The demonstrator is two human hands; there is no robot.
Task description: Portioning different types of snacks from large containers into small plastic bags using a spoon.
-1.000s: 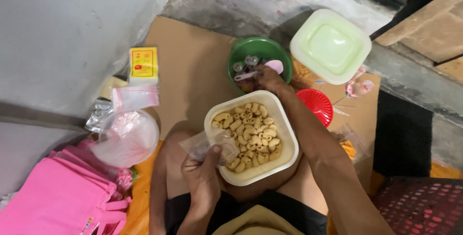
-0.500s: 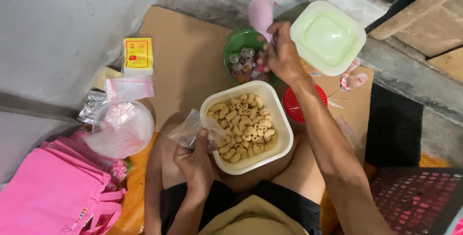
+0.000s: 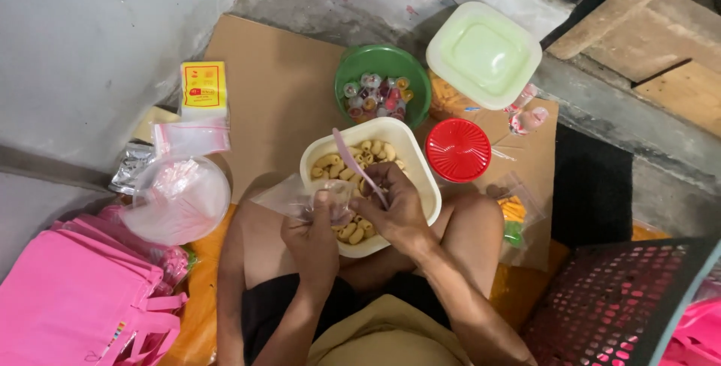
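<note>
Your left hand [image 3: 315, 234] pinches a small clear plastic bag [image 3: 297, 199] open just above it. Up and to the left of that hand, a yellow rectangular box with a red label [image 3: 203, 88] stands by the wall. Below the box lies a stack of clear zip bags with a pink strip [image 3: 192, 138]. Right of your right hand [image 3: 396, 212], a clear packet holding orange and green pieces [image 3: 512, 218] lies on the cardboard.

A small clear plastic bag [image 3: 297, 197], crumpled and held open just left of a cream square tub [image 3: 420, 171] of pale curled snacks [image 3: 359, 162], meets a pink plastic spoon [image 3: 354, 163] slanting over the tub toward the bag's mouth.
</note>
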